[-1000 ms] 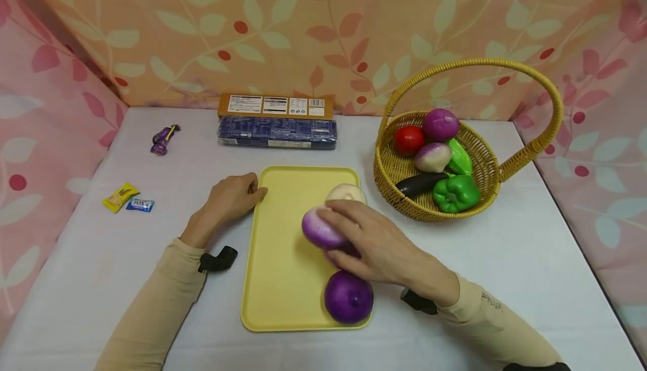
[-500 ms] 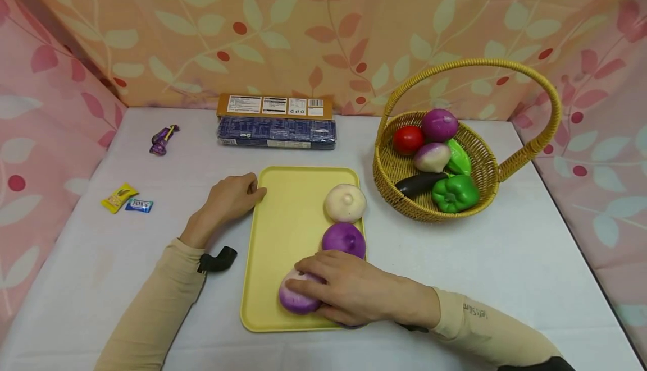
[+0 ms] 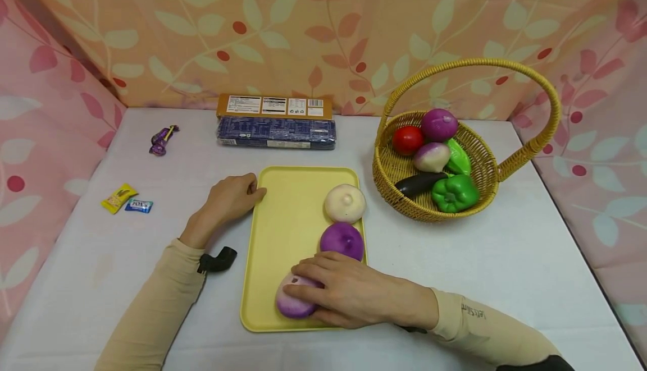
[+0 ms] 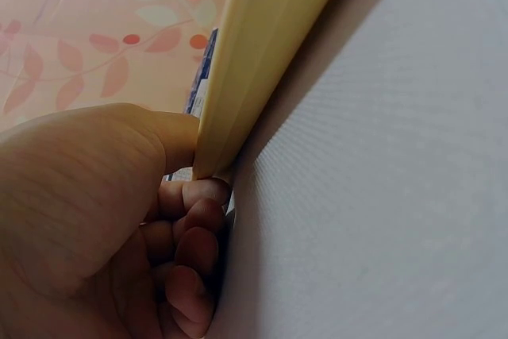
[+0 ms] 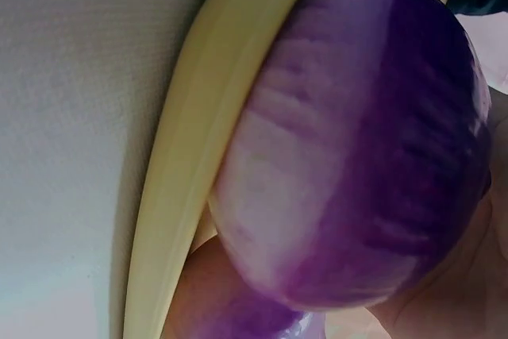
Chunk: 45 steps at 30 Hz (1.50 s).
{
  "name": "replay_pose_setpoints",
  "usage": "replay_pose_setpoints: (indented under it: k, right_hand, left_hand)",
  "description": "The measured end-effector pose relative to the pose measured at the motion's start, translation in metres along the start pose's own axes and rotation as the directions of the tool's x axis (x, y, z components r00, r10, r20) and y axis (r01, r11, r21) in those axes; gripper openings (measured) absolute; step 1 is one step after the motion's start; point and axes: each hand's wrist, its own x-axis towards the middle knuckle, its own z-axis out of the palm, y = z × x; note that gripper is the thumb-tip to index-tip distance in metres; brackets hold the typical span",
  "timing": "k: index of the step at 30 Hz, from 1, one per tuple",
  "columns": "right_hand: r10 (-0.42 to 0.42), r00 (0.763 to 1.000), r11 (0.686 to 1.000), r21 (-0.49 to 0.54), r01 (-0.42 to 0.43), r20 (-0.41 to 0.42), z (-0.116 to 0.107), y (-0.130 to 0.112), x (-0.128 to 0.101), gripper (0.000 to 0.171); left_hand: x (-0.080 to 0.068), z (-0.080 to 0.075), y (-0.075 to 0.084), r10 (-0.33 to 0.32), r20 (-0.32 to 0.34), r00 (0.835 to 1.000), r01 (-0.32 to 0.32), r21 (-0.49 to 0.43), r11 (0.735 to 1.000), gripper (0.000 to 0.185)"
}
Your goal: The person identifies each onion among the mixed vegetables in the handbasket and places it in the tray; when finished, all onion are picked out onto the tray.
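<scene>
My left hand [image 3: 229,198] pinches the left rim of a yellow tray [image 3: 280,214]; in the left wrist view the thumb [image 4: 178,139] is above the edge and curled fingers are below. Toward the tray's front, my right hand [image 3: 349,291] grips a white-and-purple turnip [image 3: 289,303], fingers spread over its top. Another purple-and-white turnip [image 5: 357,140] fills the right wrist view under the palm, hidden by the hand in the head view. Behind the hand, a purple turnip [image 3: 341,239] and a whitish turnip [image 3: 345,204] line the tray's right side.
A wicker basket [image 3: 404,208] at back right holds a tomato [image 3: 408,140], an eggplant [image 3: 419,184], a green pepper [image 3: 455,193] and other vegetables. A blue packet [image 3: 277,133] lies behind the tray. Wrapped sweets, including a yellow one [image 3: 119,198], lie at left.
My right hand has brought the white-and-purple turnip from above the tray's middle down to its front part, uncovering the whitish and purple turnips. My left hand stays at the rim.
</scene>
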Motion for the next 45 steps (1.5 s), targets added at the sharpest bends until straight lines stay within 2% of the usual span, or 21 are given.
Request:
replay_pose_setpoints:
  k: [6, 8, 11, 13, 14, 16, 17, 20, 22, 25, 26, 28, 29, 31, 34, 38, 42, 43, 45]
  right_hand:
    - [0.017, 0.999, 1.000, 0.007, -0.017, 0.027, -0.005, 0.003, -0.001, 0.051]
    - [0.035, 0.999, 0.999, 0.012, -0.035, 0.013, -0.012, 0.009, -0.003, 0.050]
    - [0.098, 0.994, 0.995, 0.018, -0.097, -0.057, -0.032, 0.030, -0.007, 0.048]
    - [0.182, 0.975, 0.983, 0.007, -0.183, -0.126, -0.051, 0.051, -0.012, 0.047]
    - [0.237, 0.959, 0.971, 0.006, -0.239, -0.157, -0.062, 0.063, -0.015, 0.045]
    - [0.347, 0.915, 0.935, -0.002, -0.355, -0.208, -0.083, 0.091, -0.023, 0.039]
    - [0.409, 0.886, 0.907, -0.011, -0.421, -0.217, -0.092, 0.106, -0.027, 0.035]
    - [0.582, 0.789, 0.800, -0.037, -0.599, -0.197, -0.113, 0.149, -0.040, 0.027]
    - [0.685, 0.716, 0.713, -0.078, -0.697, -0.135, -0.122, 0.175, -0.049, 0.030]
    - [0.818, 0.575, 0.573, -0.133, -0.809, 0.024, -0.130, 0.209, -0.063, 0.048]
    - [0.844, 0.531, 0.536, -0.149, -0.831, 0.076, -0.131, 0.218, -0.067, 0.054]
    - [0.872, 0.460, 0.485, -0.170, -0.858, 0.170, -0.132, 0.233, -0.075, 0.064]
    - [0.877, 0.433, 0.468, -0.169, -0.867, 0.209, -0.132, 0.239, -0.078, 0.068]
    - [0.876, 0.404, 0.453, -0.162, -0.877, 0.263, -0.130, 0.248, -0.082, 0.073]
    - [0.857, 0.410, 0.473, -0.165, -0.865, 0.312, -0.124, 0.255, -0.086, 0.071]
    - [0.843, 0.439, 0.510, -0.200, -0.837, 0.312, -0.118, 0.258, -0.088, 0.063]
    - [0.864, 0.418, 0.481, -0.217, -0.849, 0.281, -0.120, 0.250, -0.087, 0.066]
    - [0.869, 0.422, 0.478, -0.212, -0.853, 0.260, -0.121, 0.244, -0.086, 0.069]
    - [0.873, 0.449, 0.482, -0.192, -0.855, 0.190, -0.123, 0.229, -0.082, 0.073]
  left_hand:
    - [0.000, -0.001, 0.000, 0.000, -0.006, 1.000, 0.000, 0.002, 1.000, 0.029]
    - [0.000, -0.001, 0.000, 0.003, -0.008, 1.000, -0.003, 0.002, 1.000, 0.029]
    - [0.000, -0.001, 0.000, 0.006, -0.008, 1.000, -0.006, 0.000, 1.000, 0.029]
    - [0.000, -0.001, 0.000, 0.008, -0.008, 1.000, -0.008, 0.000, 1.000, 0.029]
    - [0.000, 0.000, 0.000, 0.009, -0.007, 1.000, -0.009, 0.000, 1.000, 0.029]
    - [-0.001, -0.001, 0.000, 0.009, -0.009, 1.000, -0.009, 0.001, 1.000, 0.029]
    - [-0.001, -0.001, -0.001, 0.009, -0.010, 1.000, -0.009, 0.000, 1.000, 0.029]
    - [-0.001, -0.002, -0.002, 0.008, -0.013, 1.000, -0.008, -0.003, 1.000, 0.029]
    - [-0.002, -0.001, -0.003, 0.008, -0.014, 1.000, -0.008, -0.006, 1.000, 0.029]
    - [-0.002, 0.000, -0.004, 0.011, -0.014, 1.000, -0.012, -0.010, 1.000, 0.029]
    - [-0.001, 0.001, -0.004, 0.014, -0.016, 1.000, -0.014, -0.010, 1.000, 0.029]
    - [-0.001, 0.002, -0.003, 0.017, -0.018, 1.000, -0.017, -0.012, 1.000, 0.029]
    - [-0.001, 0.002, -0.003, 0.019, -0.020, 1.000, -0.019, -0.011, 1.000, 0.029]
    - [-0.001, 0.002, -0.003, 0.022, -0.023, 0.999, -0.022, -0.011, 1.000, 0.029]
    - [-0.001, 0.003, -0.003, 0.020, -0.025, 0.999, -0.020, -0.013, 1.000, 0.029]
    - [-0.001, 0.004, -0.002, 0.018, -0.025, 1.000, -0.018, -0.016, 1.000, 0.029]
    - [-0.001, 0.003, -0.002, 0.019, -0.019, 1.000, -0.019, -0.019, 1.000, 0.029]
    - [-0.001, 0.002, -0.002, 0.020, -0.020, 1.000, -0.020, -0.018, 1.000, 0.029]
    - [-0.001, 0.000, -0.002, 0.023, -0.026, 0.999, -0.023, -0.014, 1.000, 0.029]
